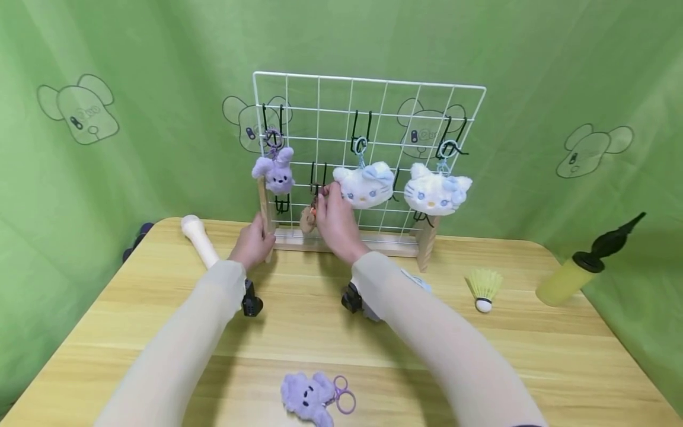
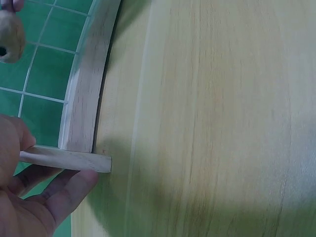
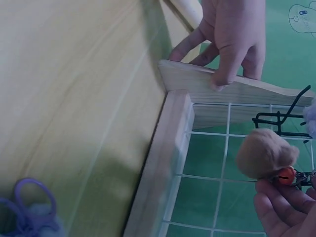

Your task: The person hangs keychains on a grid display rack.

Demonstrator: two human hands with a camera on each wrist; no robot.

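My left hand (image 1: 253, 243) grips the lower left wooden side piece (image 2: 94, 161) of a white wire grid rack (image 1: 368, 79), thumb on one face and fingers on the other. In front of the grid, my right hand (image 1: 337, 224) holds a small brown plush keychain (image 3: 265, 153) by its chain, at a black hook (image 1: 318, 178) left of centre. An orange bell (image 3: 286, 175) sits between the plush and its chain, close over my fingertips. Beside that hand hangs a white cat plush keychain (image 1: 368, 193) with a blue bow.
A purple plush keychain (image 1: 278, 172) and another white cat plush (image 1: 434, 193) hang from hooks. On the table lie a second purple plush (image 1: 306, 394), a shuttlecock (image 1: 484, 287), a white bone-like object (image 1: 198, 240) and a light-blue item (image 1: 418, 280). A yellow bottle (image 1: 565, 281) stands right.
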